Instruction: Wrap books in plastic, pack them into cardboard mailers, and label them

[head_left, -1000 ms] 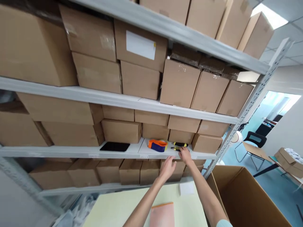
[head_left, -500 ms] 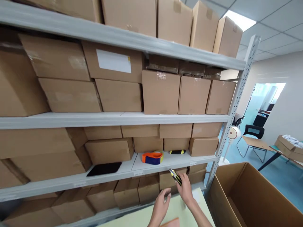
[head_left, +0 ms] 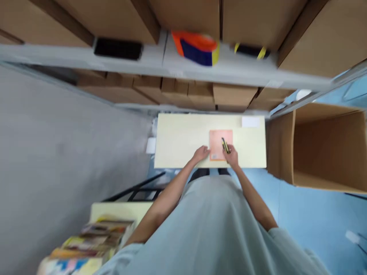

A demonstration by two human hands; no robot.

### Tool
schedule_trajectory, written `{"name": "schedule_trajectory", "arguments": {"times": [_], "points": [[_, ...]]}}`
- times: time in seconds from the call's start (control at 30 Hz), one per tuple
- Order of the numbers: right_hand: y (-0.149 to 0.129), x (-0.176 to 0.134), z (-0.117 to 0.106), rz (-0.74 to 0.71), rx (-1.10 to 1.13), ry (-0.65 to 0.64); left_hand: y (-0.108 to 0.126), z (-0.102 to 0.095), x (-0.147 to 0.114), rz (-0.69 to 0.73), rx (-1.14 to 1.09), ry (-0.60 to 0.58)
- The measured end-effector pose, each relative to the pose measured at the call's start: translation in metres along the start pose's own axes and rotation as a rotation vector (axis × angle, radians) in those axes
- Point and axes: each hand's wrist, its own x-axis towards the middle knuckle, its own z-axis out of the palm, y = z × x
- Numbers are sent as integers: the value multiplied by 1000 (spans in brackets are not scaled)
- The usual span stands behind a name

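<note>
My right hand (head_left: 231, 156) is closed around a black-and-yellow utility knife (head_left: 225, 145), its tip pointing away from me. Under the knife, a flat pink square item (head_left: 217, 143) with an orange lower edge and a small pale label lies on the pale yellow table (head_left: 180, 133); it looks like a thin book. My left hand (head_left: 202, 153) rests by the item's left edge, fingers loosely bent and apart, holding nothing I can see. Blur hides whether its fingertips touch the item.
A white paper (head_left: 250, 122) lies at the table's back right. Beyond, the shelf (head_left: 155, 63) bears boxes, a black flat object (head_left: 118, 48), an orange-and-blue tape dispenser (head_left: 197, 47) and another black-yellow knife (head_left: 251, 50). A large open carton (head_left: 293, 149) stands right; books (head_left: 94, 240) lie behind-left.
The view has tipped down from the shelf to the table. My right hand, still holding the knife, has come down over the pink item; my left hand is now at its left edge.
</note>
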Motion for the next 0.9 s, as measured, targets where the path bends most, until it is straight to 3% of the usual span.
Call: {"name": "schedule_trajectory", "arguments": {"times": [0.13, 0.33, 0.67, 0.9], "points": [[48, -7, 15, 17, 56, -22, -36, 37, 20, -21, -57, 26], [70, -15, 18, 69, 23, -36, -35, 51, 23, 11, -157, 92], [56, -19, 32, 32, 23, 104, -22, 50, 20, -39, -137, 89], [33, -5, 62, -51, -76, 238, -30, 35, 25, 88, -126, 25]]}}
